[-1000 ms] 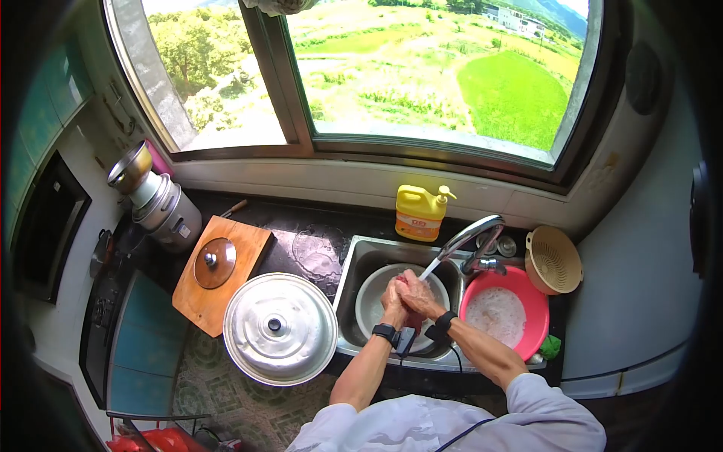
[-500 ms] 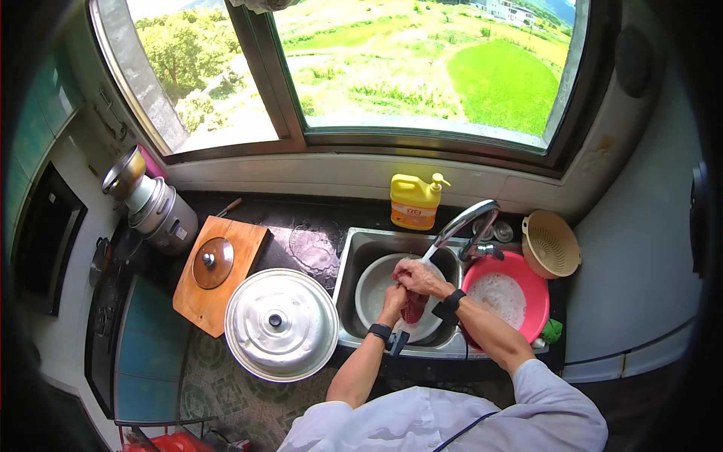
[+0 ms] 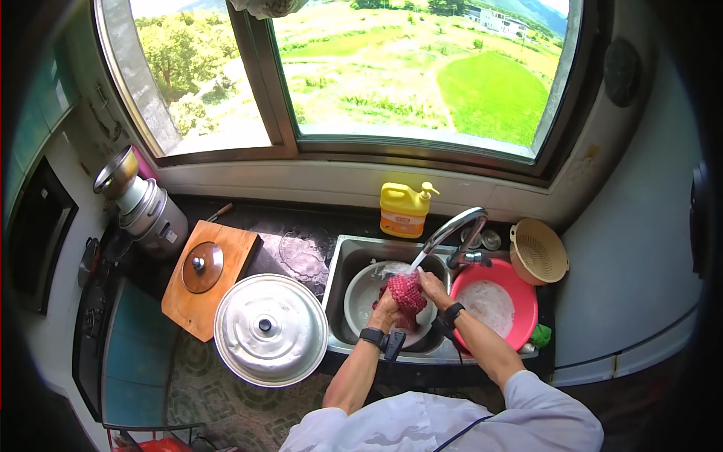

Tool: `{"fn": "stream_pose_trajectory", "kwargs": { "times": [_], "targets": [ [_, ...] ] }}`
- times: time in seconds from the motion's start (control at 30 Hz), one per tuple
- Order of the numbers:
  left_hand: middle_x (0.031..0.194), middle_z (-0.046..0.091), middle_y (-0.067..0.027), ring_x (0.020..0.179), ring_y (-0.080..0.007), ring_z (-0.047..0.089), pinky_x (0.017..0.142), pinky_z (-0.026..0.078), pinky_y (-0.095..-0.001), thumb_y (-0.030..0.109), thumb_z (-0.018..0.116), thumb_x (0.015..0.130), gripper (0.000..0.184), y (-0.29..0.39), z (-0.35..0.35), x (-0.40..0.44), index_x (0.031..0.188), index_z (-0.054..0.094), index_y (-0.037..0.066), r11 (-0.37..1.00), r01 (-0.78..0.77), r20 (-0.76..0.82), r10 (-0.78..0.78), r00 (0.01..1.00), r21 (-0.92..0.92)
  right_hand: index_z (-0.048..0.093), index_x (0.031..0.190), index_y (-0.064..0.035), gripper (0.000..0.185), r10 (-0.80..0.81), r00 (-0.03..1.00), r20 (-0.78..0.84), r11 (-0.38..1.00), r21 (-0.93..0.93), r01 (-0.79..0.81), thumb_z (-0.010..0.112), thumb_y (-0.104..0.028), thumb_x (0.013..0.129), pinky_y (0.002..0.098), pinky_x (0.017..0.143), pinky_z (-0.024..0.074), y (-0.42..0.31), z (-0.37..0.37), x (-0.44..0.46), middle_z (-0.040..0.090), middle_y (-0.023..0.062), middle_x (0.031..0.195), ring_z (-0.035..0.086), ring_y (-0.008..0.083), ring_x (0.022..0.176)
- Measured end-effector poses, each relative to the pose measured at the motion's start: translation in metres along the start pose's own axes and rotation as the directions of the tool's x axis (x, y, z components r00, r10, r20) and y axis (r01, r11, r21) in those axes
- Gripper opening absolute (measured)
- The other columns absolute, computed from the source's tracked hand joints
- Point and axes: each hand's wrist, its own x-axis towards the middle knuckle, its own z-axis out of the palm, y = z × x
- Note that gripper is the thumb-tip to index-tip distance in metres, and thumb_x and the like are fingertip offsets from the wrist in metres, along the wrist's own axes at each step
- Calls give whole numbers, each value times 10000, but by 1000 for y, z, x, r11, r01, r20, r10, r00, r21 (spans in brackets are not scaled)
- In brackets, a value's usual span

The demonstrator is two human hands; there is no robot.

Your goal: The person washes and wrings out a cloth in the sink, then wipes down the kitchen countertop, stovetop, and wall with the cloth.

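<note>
Red textured cloth (image 3: pixel 407 292) under a curved chrome faucet (image 3: pixel 473 215)

The bunched cloth is in both bare hands, above a round pale-grey metal bowl (image 3: pixel 355 308) set inside a rectangular stainless-steel sink (image 3: pixel 339 260). The left hand (image 3: pixel 387 309) is closed around its lower left side; the right hand (image 3: pixel 431 285) grips its right edge with bent fingers (partly hidden from above). A thin white stream of water (image 3: pixel 417 261) runs from the faucet to the cloth's upper edge.

Just right of the bowl is a round bright-pink plastic basin (image 3: pixel 530 316) of cloudy, foamy water (image 3: pixel 483 302). A tan perforated plastic basket (image 3: pixel 538 251) tilts behind it. On the black desk (image 3: pixel 339 216), a yellow plastic pump bottle (image 3: pixel 403 212) stands upright behind the sink. Left of the sink lies a large round silver metal lid (image 3: pixel 269 343), beside a rectangular wooden board (image 3: pixel 187 310) carrying a round brown glass lid (image 3: pixel 200 276).
</note>
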Motion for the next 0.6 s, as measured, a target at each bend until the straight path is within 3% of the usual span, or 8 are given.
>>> {"fn": "stream_pose_trajectory", "kwargs": {
  "times": [0.03,0.07,0.27,0.33,0.4,0.47,0.57,0.6],
  "targets": [
    [838,639,-25,695,-157,631,578,532,-314,211,599,937,143,1,13,-5,998,621,84,998,-16,-1,16,1000,54,573,1198,-48,493,237,949,206,724,614,-314,330,-439,1022,376,845,490,-10,4,-2,639,120,1084,625,255,942],
    [847,643,-18,700,-148,632,586,532,-301,199,609,931,157,3,18,-7,1027,626,77,994,-31,-1,32,999,109,577,1210,-66,456,23,945,327,393,866,-310,374,-428,1020,331,918,478,2,16,6,629,53,1146,612,198,1007],
    [967,681,-128,822,-220,679,731,574,-336,57,587,898,192,19,-38,-18,1078,638,17,924,-84,-101,130,986,373,628,963,-18,228,-50,924,379,125,920,-370,502,-207,975,335,787,537,-35,0,-2,671,88,925,652,193,845],
    [1112,638,-215,892,-356,676,831,568,-498,45,509,901,301,14,-66,-9,1191,564,-14,996,-23,-635,-35,772,-83,617,938,-33,155,-82,951,299,180,943,-281,540,-167,953,315,737,517,-31,11,9,645,61,871,620,165,789],
    [1170,586,-255,999,-415,633,900,507,-603,73,474,887,358,-20,-150,23,1229,522,-22,970,-89,-422,-15,907,-228,605,925,-37,176,-84,974,211,513,847,-139,588,-213,932,295,703,486,-66,5,-11,610,38,832,576,128,755],
    [1225,556,-188,1071,-376,607,895,530,-534,245,473,895,410,-24,-105,10,1232,518,16,980,-190,-430,150,890,-51,595,953,-52,266,-205,973,106,819,563,112,674,-289,862,330,705,481,-86,13,-30,622,71,876,594,150,801],
    [1051,622,-104,1016,-296,603,893,494,-451,416,397,980,376,-44,-121,32,1118,580,119,928,-290,291,352,890,-235,616,957,-82,247,-443,882,160,854,374,361,665,-301,854,377,670,494,-90,29,-38,654,107,884,640,227,775],
    [1089,621,-101,1013,-298,613,894,501,-448,430,433,968,398,-38,-88,25,1150,570,103,943,-234,128,269,955,-235,629,911,-66,310,-342,935,93,920,234,313,640,-369,852,408,704,502,-91,25,-33,651,175,850,639,322,799]
  ]
}}
